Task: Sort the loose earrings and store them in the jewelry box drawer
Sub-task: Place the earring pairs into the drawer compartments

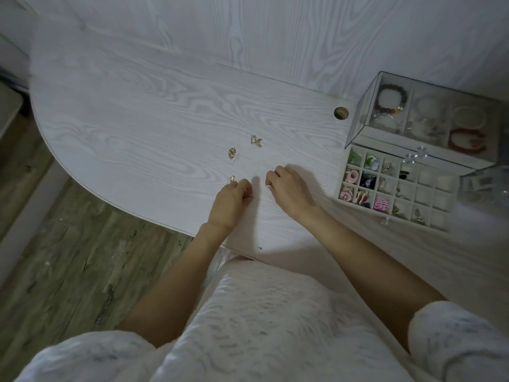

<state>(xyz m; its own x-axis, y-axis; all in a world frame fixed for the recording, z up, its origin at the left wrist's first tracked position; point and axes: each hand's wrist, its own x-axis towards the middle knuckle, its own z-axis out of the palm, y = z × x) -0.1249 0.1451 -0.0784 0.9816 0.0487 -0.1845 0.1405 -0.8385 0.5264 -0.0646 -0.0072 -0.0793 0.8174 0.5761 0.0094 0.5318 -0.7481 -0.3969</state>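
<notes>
Three small gold earring groups lie on the white desk: one pair (256,141) farthest from me, a second pair (232,153) to its left, and a single piece (232,178) just beyond my left hand. My left hand (231,201) rests on the desk with fingers curled, fingertips beside that single piece; whether it holds anything is hidden. My right hand (289,190) is curled too and pinches a thin pin-like earring at its fingertips. The jewelry box drawer (396,188) stands pulled out at the right, its grid compartments partly filled.
The clear jewelry box (424,117) with bracelets in its top tray sits at the back right. A round cable hole (341,113) lies left of it. The desk edge curves near my left wrist, with wooden floor below.
</notes>
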